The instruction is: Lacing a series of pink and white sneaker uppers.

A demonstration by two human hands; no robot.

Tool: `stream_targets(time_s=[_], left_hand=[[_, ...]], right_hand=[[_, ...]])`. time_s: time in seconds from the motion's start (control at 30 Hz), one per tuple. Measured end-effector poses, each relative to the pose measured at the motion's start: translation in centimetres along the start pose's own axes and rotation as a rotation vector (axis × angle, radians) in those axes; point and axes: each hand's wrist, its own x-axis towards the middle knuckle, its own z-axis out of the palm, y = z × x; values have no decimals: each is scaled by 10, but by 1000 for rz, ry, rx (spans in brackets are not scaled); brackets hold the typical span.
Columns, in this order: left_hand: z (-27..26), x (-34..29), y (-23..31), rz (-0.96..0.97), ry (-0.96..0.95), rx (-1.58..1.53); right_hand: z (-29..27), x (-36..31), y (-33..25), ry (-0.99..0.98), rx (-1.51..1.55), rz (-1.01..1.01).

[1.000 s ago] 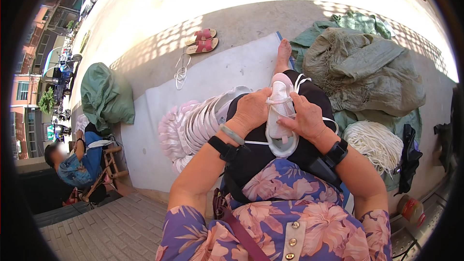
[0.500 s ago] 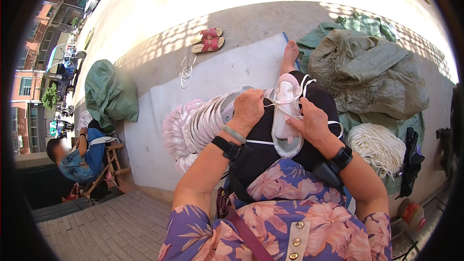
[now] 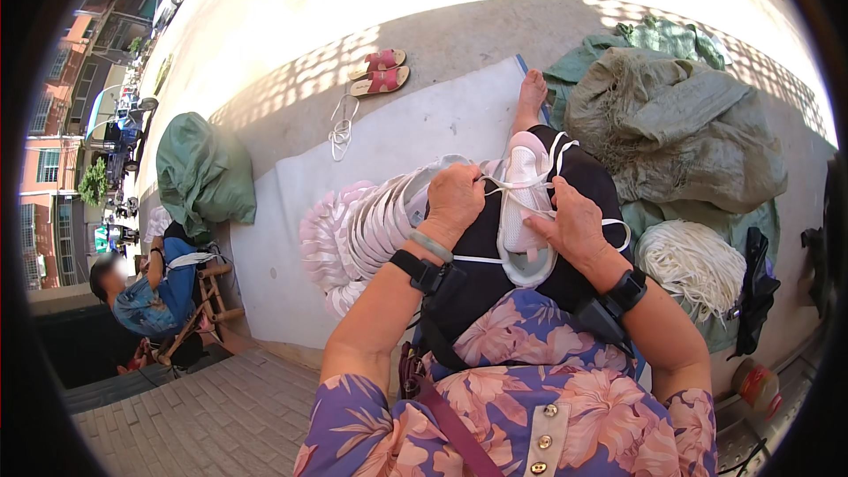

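Observation:
A white and pale pink sneaker [image 3: 523, 212] rests on my lap, toe pointing away from me. White shoelace [image 3: 505, 184] crosses its upper, with loose ends trailing over my dark trousers on both sides. My left hand [image 3: 455, 200], left of the shoe, is closed in a pinch on the lace. On the other side, my right hand [image 3: 576, 223] grips lace at the shoe's right edge, its thumb lying against the upper. Beside my left hand, a long row of similar shoe uppers [image 3: 375, 221] lies stacked on the pale sheet.
A bundle of white laces [image 3: 693, 267] lies at right, below a large grey-green woven sack [image 3: 676, 128]. Pink sandals [image 3: 380, 79] and a loose lace [image 3: 341, 134] are ahead. A green sack [image 3: 205, 168] and a seated person [image 3: 146, 296] are at left.
The view has shifted very slightly. Both hands keep nearly the same hold on the lace and sneaker.

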Motion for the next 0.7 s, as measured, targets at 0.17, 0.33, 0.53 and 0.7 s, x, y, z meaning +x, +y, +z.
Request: stream_targets(time_s=[0.17,0.33,0.53,0.7], left_hand=[[-5,6,6,-293,-210,-366],[-17,12,11,-530,-473,-1194],[-18,14,14,-527,-545,-1331],[-16,13,5,-408,-610,-1272]], right_hand=[[0,0,0,20,6,-4],[0,0,0,30,12,-17],[-5,-1,-1,-26,-8,14],[-13,-13,-5,-7,191,-115]])
